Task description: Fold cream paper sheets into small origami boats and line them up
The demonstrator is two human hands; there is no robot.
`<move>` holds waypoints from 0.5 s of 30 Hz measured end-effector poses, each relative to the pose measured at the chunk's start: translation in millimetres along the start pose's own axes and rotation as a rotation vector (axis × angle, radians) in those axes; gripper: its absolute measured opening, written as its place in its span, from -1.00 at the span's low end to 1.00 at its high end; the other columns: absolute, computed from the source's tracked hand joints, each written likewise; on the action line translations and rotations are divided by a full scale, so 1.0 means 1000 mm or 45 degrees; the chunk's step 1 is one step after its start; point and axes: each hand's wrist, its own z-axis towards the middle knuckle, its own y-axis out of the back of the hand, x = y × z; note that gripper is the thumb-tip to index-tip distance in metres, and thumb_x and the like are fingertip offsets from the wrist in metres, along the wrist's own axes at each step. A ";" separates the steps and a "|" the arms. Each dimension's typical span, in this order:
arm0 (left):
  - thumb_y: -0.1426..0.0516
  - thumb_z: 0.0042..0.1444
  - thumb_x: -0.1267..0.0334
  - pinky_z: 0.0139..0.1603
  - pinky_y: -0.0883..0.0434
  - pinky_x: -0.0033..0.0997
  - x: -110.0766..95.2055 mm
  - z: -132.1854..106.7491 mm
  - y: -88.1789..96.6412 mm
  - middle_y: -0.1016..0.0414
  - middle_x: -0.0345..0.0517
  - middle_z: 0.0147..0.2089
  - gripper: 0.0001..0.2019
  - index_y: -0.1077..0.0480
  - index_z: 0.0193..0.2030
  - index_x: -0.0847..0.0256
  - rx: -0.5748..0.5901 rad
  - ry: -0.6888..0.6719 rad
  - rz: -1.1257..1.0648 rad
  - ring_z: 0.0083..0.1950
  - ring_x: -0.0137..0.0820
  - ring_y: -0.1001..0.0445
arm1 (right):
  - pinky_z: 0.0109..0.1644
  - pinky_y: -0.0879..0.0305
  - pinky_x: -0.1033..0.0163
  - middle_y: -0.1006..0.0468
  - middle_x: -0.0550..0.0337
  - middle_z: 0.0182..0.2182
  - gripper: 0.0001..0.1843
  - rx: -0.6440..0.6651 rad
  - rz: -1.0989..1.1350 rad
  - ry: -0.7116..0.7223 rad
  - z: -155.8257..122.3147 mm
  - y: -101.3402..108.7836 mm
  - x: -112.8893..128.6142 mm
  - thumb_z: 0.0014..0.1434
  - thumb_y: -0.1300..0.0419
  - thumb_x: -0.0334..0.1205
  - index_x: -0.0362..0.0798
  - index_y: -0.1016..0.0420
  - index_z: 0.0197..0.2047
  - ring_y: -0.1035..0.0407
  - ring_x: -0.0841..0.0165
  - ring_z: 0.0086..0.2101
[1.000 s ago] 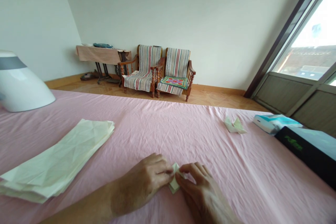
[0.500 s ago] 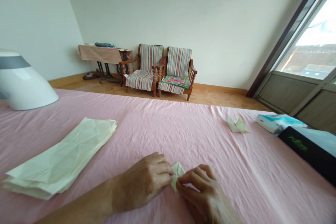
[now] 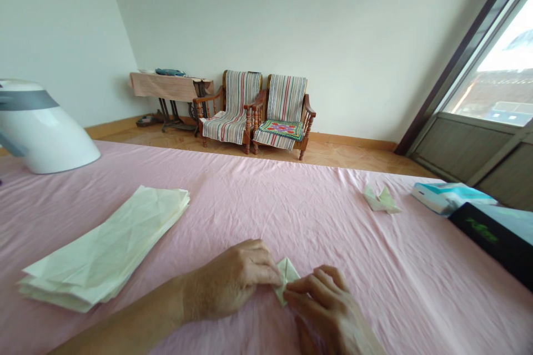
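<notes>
A small folded piece of pale paper (image 3: 287, 273) lies on the pink cloth between my hands, close to the near edge of the view. My left hand (image 3: 237, 274) presses the paper's left side, its fingers bent and held together. On the paper's right side, my right hand (image 3: 322, 297) pinches the lower edge between thumb and fingertips. Parts of the paper are hidden under the fingers of both hands. Farther off to the right stands a folded paper shape (image 3: 381, 199) with pointed ends. A stack of creased pale paper sheets (image 3: 108, 247) lies to the left.
The pink cloth (image 3: 233, 194) is slightly wrinkled. A white and grey kettle-like object (image 3: 58, 133) stands at the left. Toward the right edge are a blue and white packet (image 3: 452, 197) and a black box (image 3: 483, 233). Two wooden armchairs (image 3: 250, 108) stand beyond the cloth's far edge.
The whole view has shifted slightly, with everything appearing a little farther right. Both hands stay on the small folded paper, with barely any change in their grip.
</notes>
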 end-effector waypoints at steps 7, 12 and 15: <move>0.02 0.20 0.58 0.01 -0.35 -0.29 0.009 -0.004 -0.002 -0.58 -0.02 -0.12 -0.67 -0.53 -0.16 0.20 -0.105 -0.043 -0.107 -0.09 -0.35 -0.48 | -0.26 -0.16 0.15 -0.51 0.20 -0.39 -0.61 0.091 0.024 0.001 -0.007 0.001 -0.004 0.09 0.01 -0.43 0.07 -0.45 -0.08 -0.35 0.32 -0.41; 0.02 0.16 0.61 0.03 -0.34 -0.30 0.010 -0.004 -0.003 -0.57 -0.04 -0.11 -0.68 -0.50 -0.20 0.22 -0.103 -0.058 -0.101 -0.08 -0.36 -0.47 | -0.31 -0.24 0.20 -0.52 0.14 -0.35 -0.61 0.118 -0.095 0.089 -0.006 0.007 -0.003 0.14 0.00 -0.46 0.04 -0.46 -0.04 -0.36 0.31 -0.39; 0.03 0.14 0.63 0.07 -0.30 -0.30 0.008 -0.003 -0.002 -0.56 -0.08 -0.12 -0.66 -0.46 -0.16 0.21 -0.063 -0.024 -0.078 -0.08 -0.37 -0.46 | -0.32 -0.30 0.24 -0.54 0.13 -0.29 -0.65 0.291 -0.201 0.165 -0.002 0.016 0.001 0.12 -0.09 -0.44 -0.01 -0.46 -0.03 -0.39 0.31 -0.36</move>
